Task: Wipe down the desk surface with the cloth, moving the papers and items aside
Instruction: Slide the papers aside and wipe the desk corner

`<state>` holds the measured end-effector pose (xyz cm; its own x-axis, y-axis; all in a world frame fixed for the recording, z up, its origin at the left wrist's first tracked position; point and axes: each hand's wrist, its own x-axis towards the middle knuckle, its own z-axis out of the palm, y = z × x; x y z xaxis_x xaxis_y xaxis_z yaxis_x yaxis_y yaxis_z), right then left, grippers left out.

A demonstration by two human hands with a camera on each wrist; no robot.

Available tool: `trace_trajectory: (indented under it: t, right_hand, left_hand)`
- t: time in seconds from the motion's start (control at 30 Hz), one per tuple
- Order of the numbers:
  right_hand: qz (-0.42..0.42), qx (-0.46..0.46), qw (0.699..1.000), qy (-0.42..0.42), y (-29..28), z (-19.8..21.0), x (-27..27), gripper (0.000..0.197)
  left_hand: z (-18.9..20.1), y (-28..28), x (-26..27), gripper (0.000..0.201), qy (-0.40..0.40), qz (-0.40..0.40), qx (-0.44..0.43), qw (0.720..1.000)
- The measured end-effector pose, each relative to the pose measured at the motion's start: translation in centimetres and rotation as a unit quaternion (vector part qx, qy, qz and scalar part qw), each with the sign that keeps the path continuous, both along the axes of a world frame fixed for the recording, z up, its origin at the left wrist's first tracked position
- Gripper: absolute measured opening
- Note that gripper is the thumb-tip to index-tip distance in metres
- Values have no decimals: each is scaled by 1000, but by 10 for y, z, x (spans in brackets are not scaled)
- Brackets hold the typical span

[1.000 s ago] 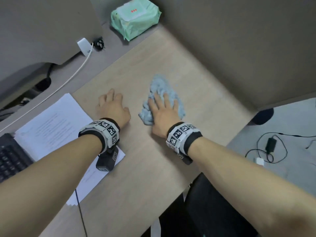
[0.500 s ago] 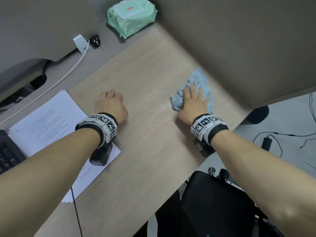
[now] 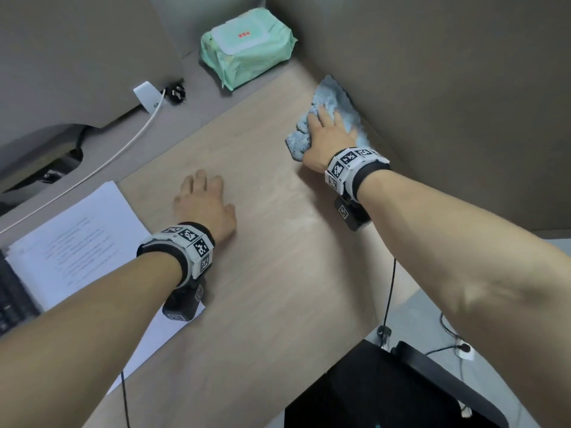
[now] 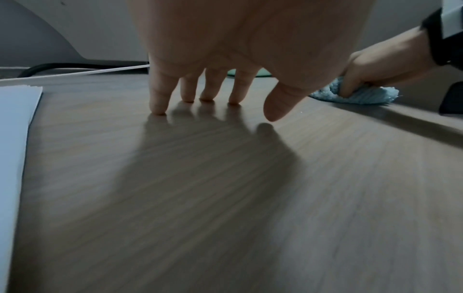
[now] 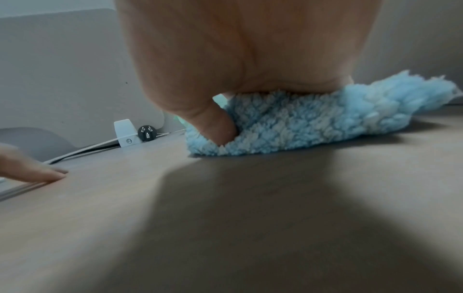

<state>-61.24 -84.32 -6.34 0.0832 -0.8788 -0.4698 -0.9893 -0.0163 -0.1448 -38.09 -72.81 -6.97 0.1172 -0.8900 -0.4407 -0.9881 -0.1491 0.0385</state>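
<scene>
A fluffy light-blue cloth [image 3: 332, 94] [image 5: 300, 123] lies on the wooden desk [image 3: 262, 273] at its far right, against the partition. My right hand [image 3: 329, 134] presses flat on the cloth, fingers stretched over it and the thumb [image 5: 218, 124] dug into its near edge. My left hand [image 3: 204, 199] [image 4: 213, 95] rests on the bare desk mid-left, fingers spread, tips touching the wood, holding nothing. A stack of white printed papers [image 3: 80, 242] [image 4: 15, 119] lies left of that hand, partly under my left forearm.
A green pack of wet wipes [image 3: 247, 46] sits at the back corner. A white charger [image 3: 148, 95] with its cable and a black plug [image 3: 176, 94] lie at the back left. A keyboard [image 3: 12, 298] shows at the left edge, a black chair [image 3: 386, 387] below the desk's front.
My right hand slid the cloth from the desk's middle to the far right and back, up against the partition. The left hand stayed in place on the desk.
</scene>
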Motion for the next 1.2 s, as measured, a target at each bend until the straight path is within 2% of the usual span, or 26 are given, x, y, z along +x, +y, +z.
trace_trajectory:
  t: [0.1,0.23,0.43,0.53,0.63,0.77,0.9,1.03,1.1,1.2]
  right_hand:
    - [-6,-3,1000,-7,1,-1,-11,90]
    - [-84,-25,996,-8,30,1,-44,86]
    - [-196,-56,979,28,132,-6,-99,77]
    - [-247,-47,967,48,179,-8,-114,78]
    - [-263,-16,963,60,207,-7,-108,80]
    - [-205,18,976,70,219,-7,-71,88]
    - [-46,-4,998,41,213,-8,-20,92]
    - [100,0,995,5,204,-11,13,91]
    - [103,-14,995,-8,191,-13,2,87]
    - [9,-41,999,-8,154,-10,-25,83]
  left_hand:
    - [2,0,3,60,8,-6,2,1000]
    - [6,-3,12,64,27,-18,23,999]
    - [10,19,5,58,73,-28,-36,996]
    - [7,37,-4,57,71,-65,-22,995]
    - [3,48,-5,57,65,-86,-14,994]
    - [5,49,-3,57,57,-101,-4,993]
    - [9,43,-2,54,54,-97,-2,994]
    - [11,43,-1,51,53,-100,-7,994]
    - [13,44,0,52,54,-104,0,993]
    - [12,44,2,58,59,-114,15,992]
